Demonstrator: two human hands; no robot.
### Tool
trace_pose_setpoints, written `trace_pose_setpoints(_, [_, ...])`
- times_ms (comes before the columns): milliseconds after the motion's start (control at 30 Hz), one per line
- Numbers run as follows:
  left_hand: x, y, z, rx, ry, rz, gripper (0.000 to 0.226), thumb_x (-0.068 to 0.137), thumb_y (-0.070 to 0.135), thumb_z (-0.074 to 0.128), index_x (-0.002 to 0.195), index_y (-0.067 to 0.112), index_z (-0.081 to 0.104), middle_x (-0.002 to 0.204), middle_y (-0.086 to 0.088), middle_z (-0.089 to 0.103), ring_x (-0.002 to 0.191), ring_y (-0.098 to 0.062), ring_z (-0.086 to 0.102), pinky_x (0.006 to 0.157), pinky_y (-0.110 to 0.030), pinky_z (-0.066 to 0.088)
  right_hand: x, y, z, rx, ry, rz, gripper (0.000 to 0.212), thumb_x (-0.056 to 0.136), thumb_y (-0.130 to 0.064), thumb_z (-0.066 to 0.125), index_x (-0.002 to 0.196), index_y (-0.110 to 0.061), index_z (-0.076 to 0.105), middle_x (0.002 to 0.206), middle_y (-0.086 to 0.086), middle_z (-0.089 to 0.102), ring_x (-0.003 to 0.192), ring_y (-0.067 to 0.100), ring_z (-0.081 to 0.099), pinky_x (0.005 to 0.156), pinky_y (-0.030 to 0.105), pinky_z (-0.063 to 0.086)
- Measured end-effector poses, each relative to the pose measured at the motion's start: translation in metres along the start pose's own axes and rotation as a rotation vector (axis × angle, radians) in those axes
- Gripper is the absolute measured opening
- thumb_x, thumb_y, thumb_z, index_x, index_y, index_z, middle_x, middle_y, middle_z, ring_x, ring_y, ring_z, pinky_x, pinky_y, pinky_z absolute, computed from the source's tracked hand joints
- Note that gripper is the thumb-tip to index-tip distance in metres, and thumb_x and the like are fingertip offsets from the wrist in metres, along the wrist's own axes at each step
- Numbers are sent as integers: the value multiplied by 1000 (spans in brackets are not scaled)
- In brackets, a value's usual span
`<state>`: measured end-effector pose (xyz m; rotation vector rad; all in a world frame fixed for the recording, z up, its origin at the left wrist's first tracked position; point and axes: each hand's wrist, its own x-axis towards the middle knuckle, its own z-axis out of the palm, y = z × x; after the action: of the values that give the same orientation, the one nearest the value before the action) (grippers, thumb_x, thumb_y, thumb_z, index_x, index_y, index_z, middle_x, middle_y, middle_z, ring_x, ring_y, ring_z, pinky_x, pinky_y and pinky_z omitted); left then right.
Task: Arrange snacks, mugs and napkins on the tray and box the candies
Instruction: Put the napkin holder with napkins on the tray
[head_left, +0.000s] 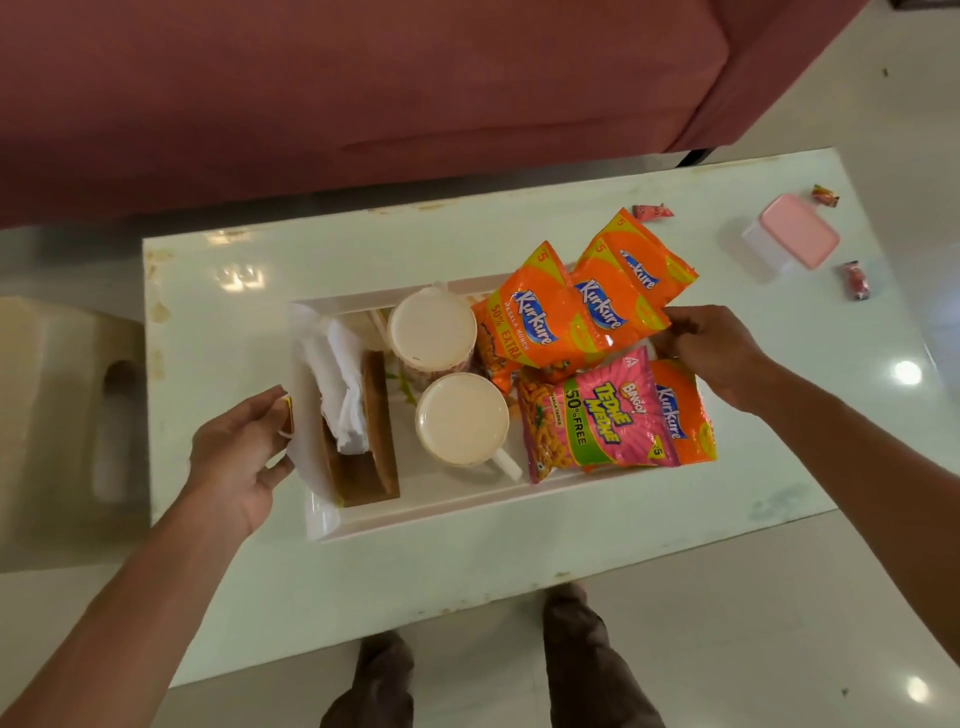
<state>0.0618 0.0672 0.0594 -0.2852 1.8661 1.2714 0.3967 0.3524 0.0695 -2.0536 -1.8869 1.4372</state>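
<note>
A white tray lies on the white table. It holds a brown napkin holder with white napkins, two lidded mugs, orange Kurkure packets and a pink Bingo packet. My left hand curls around the tray's left rim. My right hand is at the right rim, its fingertips tucked beside the packets. Three red candies lie loose on the table at the far right, around a shut pink-lidded box.
A dark pink sofa runs along the table's far side. A beige stool stands left of the table. My legs are at the table's near edge. Shiny white floor surrounds the table.
</note>
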Motion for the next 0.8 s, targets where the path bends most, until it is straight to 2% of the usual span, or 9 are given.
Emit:
trace_pose_setpoints(133, [-16, -9, 45, -2, 22, 6, 21, 99, 10, 61, 117, 20, 69, 83, 2, 65, 75, -14, 60, 74, -33, 52, 22, 18, -37, -2, -13, 5, 37, 99, -5, 51, 131, -17, 65, 120, 5, 70, 97, 23, 69, 83, 36, 54])
trace_pose_setpoints(300, [-24, -22, 102, 2, 58, 4, 19, 99, 10, 61, 112, 20, 70, 81, 2, 65, 73, -15, 59, 70, -31, 51, 52, 40, -74, -1, 3, 4, 37, 98, -7, 52, 132, -19, 64, 122, 3, 69, 101, 24, 69, 93, 42, 55])
trace_pose_setpoints(433, [-23, -31, 138, -8, 80, 3, 18, 99, 11, 62, 110, 22, 70, 80, 2, 64, 71, -15, 58, 67, -29, 49, 76, 55, -93, 0, 22, 11, 36, 99, -9, 52, 132, -19, 63, 124, 4, 68, 101, 25, 68, 90, 42, 54])
trace_pose_setpoints(567, [-17, -34, 162, 14, 102, -1, 19, 99, 10, 62, 108, 23, 72, 81, 2, 66, 69, -14, 58, 66, -29, 50, 95, 68, -101, 7, 18, 41, 36, 100, -10, 52, 133, -19, 63, 126, 4, 68, 106, 27, 68, 95, 48, 54])
trace_pose_setpoints(800, [-7, -32, 182, 43, 165, 0, 24, 97, 6, 61, 105, 23, 74, 76, 4, 66, 60, -12, 54, 65, -28, 51, 118, 81, -98, 46, -2, 42, 37, 96, -5, 56, 131, -16, 65, 123, 5, 69, 103, 26, 68, 97, 44, 54])
